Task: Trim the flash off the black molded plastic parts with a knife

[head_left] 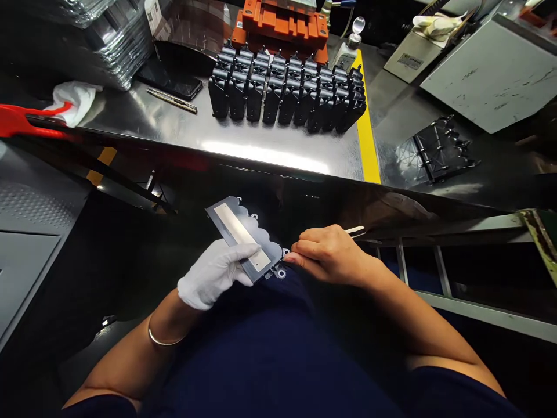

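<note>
White-gloved left hand (pixel 213 274) curled, bare right hand (pixel 327 255) pinching, close together

Dark plate (pixel 265 244) partly covered by gloved left hand (pixel 213 273); its near corner is obscured by right hand (pixel 326 255). Pale-ended tool (pixel 354 231) mostly hidden in that hand, type can't be told. Beyond the plate, orange fixture (pixel 282 20) cut off by top edge, red-handled tool (pixel 17 122) by left edge.

A stainless steel workbench (pixel 270 157) carries dense rows of upright black plastic parts (pixel 282 93) — a yellow floor-style tape stripe (pixel 368 133) runs just beside them. Nearer the left lie a black smartphone (pixel 169 78), a slim metal tool (pixel 172 100) and a crumpled white cloth (pixel 73 101); past the stripe sits a flat black moulded part (pixel 439 151).
</note>
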Action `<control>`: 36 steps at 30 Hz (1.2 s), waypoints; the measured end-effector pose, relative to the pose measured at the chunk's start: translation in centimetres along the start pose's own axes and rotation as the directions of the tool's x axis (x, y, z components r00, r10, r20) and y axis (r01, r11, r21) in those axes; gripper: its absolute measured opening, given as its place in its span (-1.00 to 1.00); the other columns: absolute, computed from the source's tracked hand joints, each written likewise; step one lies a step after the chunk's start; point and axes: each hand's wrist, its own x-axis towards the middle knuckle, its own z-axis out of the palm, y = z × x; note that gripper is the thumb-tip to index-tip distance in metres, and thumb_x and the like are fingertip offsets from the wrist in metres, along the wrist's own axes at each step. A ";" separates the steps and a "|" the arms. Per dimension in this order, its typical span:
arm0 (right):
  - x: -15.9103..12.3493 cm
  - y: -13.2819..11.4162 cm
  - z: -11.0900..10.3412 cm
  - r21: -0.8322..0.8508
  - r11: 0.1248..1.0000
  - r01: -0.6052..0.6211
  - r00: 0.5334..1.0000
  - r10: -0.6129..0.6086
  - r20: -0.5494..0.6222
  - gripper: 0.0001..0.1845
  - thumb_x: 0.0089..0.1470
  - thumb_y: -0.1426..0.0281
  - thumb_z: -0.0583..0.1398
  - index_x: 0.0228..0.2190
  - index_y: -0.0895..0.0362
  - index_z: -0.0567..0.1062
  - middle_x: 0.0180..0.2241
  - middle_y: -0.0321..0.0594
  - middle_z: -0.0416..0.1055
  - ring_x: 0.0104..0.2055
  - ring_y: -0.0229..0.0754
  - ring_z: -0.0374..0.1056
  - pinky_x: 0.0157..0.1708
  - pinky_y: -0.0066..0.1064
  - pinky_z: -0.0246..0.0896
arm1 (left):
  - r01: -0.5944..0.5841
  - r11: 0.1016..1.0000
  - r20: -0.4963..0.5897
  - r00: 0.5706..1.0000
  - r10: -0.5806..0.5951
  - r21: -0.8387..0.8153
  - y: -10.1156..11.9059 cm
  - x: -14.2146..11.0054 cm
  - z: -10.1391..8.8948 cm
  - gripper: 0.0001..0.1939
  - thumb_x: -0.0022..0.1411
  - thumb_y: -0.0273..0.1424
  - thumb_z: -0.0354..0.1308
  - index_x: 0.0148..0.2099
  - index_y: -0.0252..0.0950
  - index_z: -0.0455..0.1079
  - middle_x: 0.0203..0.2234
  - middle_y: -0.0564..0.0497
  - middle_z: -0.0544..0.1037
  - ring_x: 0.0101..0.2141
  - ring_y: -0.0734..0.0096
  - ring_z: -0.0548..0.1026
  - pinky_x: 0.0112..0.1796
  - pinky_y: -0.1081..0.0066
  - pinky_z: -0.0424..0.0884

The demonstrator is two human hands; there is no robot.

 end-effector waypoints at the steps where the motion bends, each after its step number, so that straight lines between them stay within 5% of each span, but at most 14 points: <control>1: 0.0 0.1 -0.1 0.015 1.000 0.006 1.000 -0.006 0.008 -0.58 0.25 0.27 0.04 -0.57 0.16 0.46 -0.64 -0.28 0.30 -0.60 -0.34 0.17 -0.58 -0.44 -0.11 | 0.003 1.000 0.001 1.000 -0.003 0.004 -0.1 0.0 0.1 -0.76 0.09 -0.40 0.26 -0.15 -0.32 0.49 -0.43 -0.05 0.57 -0.50 0.43 0.51 -0.66 0.60 0.34; 5: -0.5 0.5 0.2 0.111 0.992 0.061 0.995 -0.069 0.070 -0.60 0.24 0.27 0.06 -0.55 0.17 0.46 -0.64 -0.29 0.31 -0.60 -0.35 0.19 -0.56 -0.45 -0.07 | 0.020 1.000 0.012 1.000 -0.020 -0.021 -0.1 0.1 0.1 -0.74 0.09 -0.43 0.25 -0.11 -0.31 0.48 -0.38 -0.06 0.59 -0.47 0.40 0.54 -0.65 0.59 0.37; 9: -1.7 0.4 1.2 0.191 0.976 0.109 0.978 -0.140 0.156 -0.57 0.24 0.27 0.07 -0.61 0.16 0.41 -0.67 -0.31 0.27 -0.61 -0.35 0.18 -0.58 -0.45 -0.07 | 0.044 0.979 -0.062 0.996 -0.057 -0.197 1.5 0.1 -0.4 -0.91 0.16 -0.55 0.14 -0.30 -0.42 0.48 -0.45 -0.07 0.58 -0.49 0.43 0.56 -0.60 0.60 0.45; 12: -2.1 0.5 1.6 0.274 0.959 0.074 0.995 -0.091 0.051 -0.64 0.25 0.27 0.07 -0.49 0.18 0.47 -0.63 -0.30 0.31 -0.60 -0.37 0.23 -0.57 -0.51 0.03 | -0.011 0.969 -0.099 0.995 -0.014 -0.248 2.4 0.1 -0.8 -0.88 0.18 -0.59 0.09 -0.32 -0.44 0.46 -0.51 -0.04 0.57 -0.54 0.44 0.55 -0.64 0.60 0.45; 16: -1.1 0.5 1.6 0.146 0.987 0.067 0.965 -0.026 -0.261 -0.60 0.09 0.10 0.19 -0.21 0.18 0.48 -0.38 -0.15 0.47 -0.45 -0.32 0.39 -0.52 -0.55 0.24 | 0.167 0.953 0.088 0.985 -0.149 -0.252 1.8 0.7 -1.1 -0.83 0.24 -0.55 0.03 -0.26 -0.49 0.44 -0.51 -0.09 0.57 -0.55 0.40 0.56 -0.63 0.56 0.48; 20: -0.1 0.4 1.7 0.060 0.978 0.199 0.950 -0.177 -0.258 -0.59 0.10 0.21 0.22 -0.04 0.11 0.40 -0.08 -0.06 0.47 -0.21 -0.22 0.48 -0.34 -0.52 0.38 | 0.284 0.938 0.287 0.932 -0.222 -0.200 1.0 0.9 -1.5 -0.75 0.29 -0.39 0.01 -0.19 -0.48 0.43 -0.48 -0.07 0.58 -0.60 0.47 0.53 -0.72 0.63 0.37; 22: 0.0 0.3 1.7 0.130 0.969 0.209 0.944 -0.166 -0.287 -0.54 0.07 0.20 0.24 -0.03 0.14 0.39 -0.11 -0.04 0.49 -0.16 -0.20 0.49 -0.30 -0.52 0.41 | 0.211 0.976 0.355 0.917 -0.180 -0.052 1.0 0.3 -1.5 -0.64 0.24 -0.22 0.08 -0.14 -0.45 0.43 -0.53 -0.05 0.57 -0.68 0.49 0.48 -0.78 0.63 0.28; 24: 0.2 0.1 1.6 0.186 0.968 0.168 0.934 -0.096 -0.344 -0.48 0.02 0.17 0.28 -0.04 0.17 0.38 -0.18 -0.04 0.53 -0.16 -0.17 0.49 -0.28 -0.50 0.42 | 0.005 0.983 0.330 0.942 -0.067 0.186 1.1 -0.6 -1.2 -0.57 0.10 -0.18 0.23 -0.09 -0.40 0.44 -0.53 -0.03 0.58 -0.66 0.46 0.48 -0.76 0.61 0.27; 26: 0.4 -0.3 1.6 0.215 0.971 0.102 0.926 -0.014 -0.378 -0.48 -0.01 0.16 0.29 -0.07 0.17 0.40 -0.27 -0.07 0.54 -0.23 -0.17 0.50 -0.29 -0.48 0.42 | -0.261 0.865 0.246 0.955 0.167 0.427 1.0 -1.2 -0.6 -0.63 0.05 -0.25 0.29 -0.10 -0.33 0.48 -0.42 -0.04 0.60 -0.49 0.37 0.55 -0.56 0.52 0.43; 29: 0.9 -1.0 2.1 0.250 0.968 -0.019 0.917 0.117 -0.382 -0.54 0.00 0.18 0.29 -0.10 0.14 0.43 -0.34 -0.13 0.54 -0.36 -0.20 0.49 -0.36 -0.46 0.41 | -0.488 0.608 0.200 0.854 0.480 0.626 0.3 -0.9 -0.2 -0.78 0.11 -0.30 0.23 -0.19 -0.26 0.53 -0.27 -0.02 0.59 -0.23 0.27 0.53 -0.16 0.36 0.44; 31: 1.2 -1.2 2.5 0.294 0.953 -0.077 0.915 0.185 -0.359 -0.57 0.03 0.17 0.27 -0.11 0.14 0.44 -0.35 -0.13 0.54 -0.37 -0.20 0.48 -0.37 -0.46 0.39 | -0.508 0.575 0.147 0.817 0.557 0.641 -0.2 -0.1 -0.4 -0.77 0.12 -0.28 0.22 -0.18 -0.25 0.52 -0.26 -0.01 0.58 -0.20 0.27 0.51 -0.10 0.33 0.40; 36: 1.1 -1.1 2.9 0.490 0.824 -0.284 0.910 0.392 -0.131 -0.56 0.10 0.06 0.16 -0.14 0.13 0.44 -0.33 -0.16 0.51 -0.32 -0.20 0.44 -0.32 -0.42 0.36 | -0.448 0.783 -0.141 0.824 0.549 0.432 -0.2 1.1 -1.7 -0.64 0.15 -0.12 0.16 -0.15 -0.30 0.47 -0.33 0.00 0.59 -0.31 0.33 0.52 -0.26 0.40 0.44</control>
